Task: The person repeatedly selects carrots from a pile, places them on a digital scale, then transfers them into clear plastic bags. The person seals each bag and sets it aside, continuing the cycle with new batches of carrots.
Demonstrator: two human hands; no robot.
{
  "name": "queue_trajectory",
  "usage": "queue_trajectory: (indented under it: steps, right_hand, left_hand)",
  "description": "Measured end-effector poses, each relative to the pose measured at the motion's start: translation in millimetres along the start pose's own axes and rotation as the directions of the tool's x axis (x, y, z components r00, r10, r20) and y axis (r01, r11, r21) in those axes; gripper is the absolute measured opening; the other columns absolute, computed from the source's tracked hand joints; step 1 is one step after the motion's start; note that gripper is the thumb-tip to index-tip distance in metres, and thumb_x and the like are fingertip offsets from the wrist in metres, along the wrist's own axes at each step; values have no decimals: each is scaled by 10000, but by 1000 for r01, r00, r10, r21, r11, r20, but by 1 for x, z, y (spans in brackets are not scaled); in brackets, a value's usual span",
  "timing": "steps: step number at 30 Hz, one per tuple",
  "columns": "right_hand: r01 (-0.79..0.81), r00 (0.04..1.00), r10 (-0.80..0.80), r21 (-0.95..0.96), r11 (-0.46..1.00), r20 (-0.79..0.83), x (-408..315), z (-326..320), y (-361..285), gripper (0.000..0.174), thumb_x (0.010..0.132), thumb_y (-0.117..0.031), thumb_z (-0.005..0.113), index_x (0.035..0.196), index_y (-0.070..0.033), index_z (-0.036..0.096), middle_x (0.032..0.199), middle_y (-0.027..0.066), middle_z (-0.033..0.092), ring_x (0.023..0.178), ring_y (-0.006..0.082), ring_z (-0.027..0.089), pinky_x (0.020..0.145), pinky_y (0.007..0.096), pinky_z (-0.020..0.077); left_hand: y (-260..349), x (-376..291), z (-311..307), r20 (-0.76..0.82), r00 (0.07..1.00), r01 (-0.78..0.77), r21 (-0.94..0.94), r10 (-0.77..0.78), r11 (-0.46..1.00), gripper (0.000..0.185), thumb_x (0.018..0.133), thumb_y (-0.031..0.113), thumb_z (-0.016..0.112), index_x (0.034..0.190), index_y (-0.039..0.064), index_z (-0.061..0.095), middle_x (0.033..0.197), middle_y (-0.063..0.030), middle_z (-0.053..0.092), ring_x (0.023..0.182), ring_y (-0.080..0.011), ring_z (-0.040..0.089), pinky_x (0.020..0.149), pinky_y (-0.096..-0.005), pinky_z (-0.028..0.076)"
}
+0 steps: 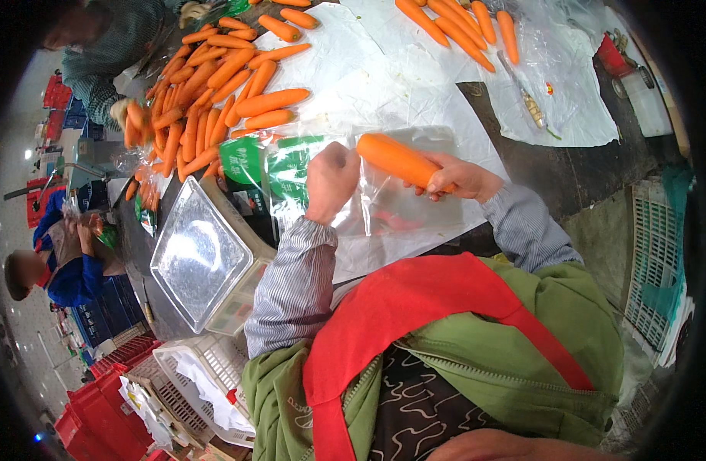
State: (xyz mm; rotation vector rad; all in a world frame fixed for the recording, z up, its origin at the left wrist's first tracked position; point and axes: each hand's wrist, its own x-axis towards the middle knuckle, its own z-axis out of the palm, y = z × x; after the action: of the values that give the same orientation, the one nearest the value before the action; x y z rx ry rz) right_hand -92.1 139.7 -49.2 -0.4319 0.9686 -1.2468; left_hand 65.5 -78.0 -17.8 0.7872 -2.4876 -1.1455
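Note:
My right hand (459, 177) is closed around the thick end of a large carrot (394, 158). The carrot's other end points left, towards my left hand (331, 181). That hand makes a fist on a clear plastic bag (410, 213) and appears to pinch its edge; the fingertips are hidden. The bag lies flat on white sheeting (367, 253), and green-printed plastic packaging (287, 164) extends to its left. A large heap of carrots (215, 92) lies beyond my left hand. Several more carrots (459, 31) rest at the far right.
A scale with a shiny metal pan (203, 253) stands left of my left forearm. A knife with a wrapped handle (529, 104) lies at the right. A co-worker's gloved hand (121, 110) is at the heap; another person (70, 248) stands farther left. White plastic crates (215, 369) sit below.

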Motion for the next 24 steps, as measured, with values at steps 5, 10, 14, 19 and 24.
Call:
queue_trajectory:
  steps: [5, 10, 14, 19, 24]
  right_hand:
    - [-84, 987, 50, -222, 971, -155, -1, 13, -18, 703, 705, -187, 711, 1354, -39, 487, 1099, 71, 587, 889, 104, 586, 646, 225, 486]
    - [78, 862, -429, -765, 639, -270, -1, 41, -20, 806, 687, -150, 713, 1433, -32, 429, 1079, 108, 583, 921, 242, 614, 814, 351, 525]
    - [-16, 812, -552, -954, 300, -187, -9, 61, -14, 890, 642, -105, 699, 1476, -63, 394, 1162, 182, 535, 1036, 387, 580, 930, 435, 494]
    - [-117, 808, -562, -983, 144, -178, -8, 65, -5, 908, 624, -84, 692, 1482, -91, 398, 1242, 203, 484, 1127, 405, 527, 945, 446, 488]
    - [-67, 781, -624, -996, -53, -19, -9, 55, 5, 900, 616, -55, 726, 1467, -88, 437, 1293, 223, 468, 1154, 407, 514, 969, 443, 477]
  left_hand:
    - [23, -5, -13, -6, 999, 32, 75, -32, 997, 291, 885, 214, 637, 754, -43, 597, 687, -218, 637, 641, -385, 639, 591, -426, 487]
    - [29, -8, -12, -115, 992, 55, 24, -52, 998, 313, 899, 247, 601, 742, -23, 584, 669, -213, 626, 639, -399, 633, 589, -456, 481]
    - [18, -7, 5, -31, 999, -11, 199, 17, 980, 293, 889, 262, 595, 755, 2, 607, 688, -196, 648, 629, -402, 635, 591, -483, 492]
    - [1, -3, 8, -143, 986, -33, 322, 83, 946, 180, 869, 215, 655, 829, 40, 643, 739, -145, 658, 663, -357, 648, 606, -447, 509]
    - [-1, 5, 2, -55, 971, -196, 371, 232, 908, 138, 873, 196, 642, 894, 64, 674, 825, -124, 666, 745, -364, 659, 641, -455, 522]
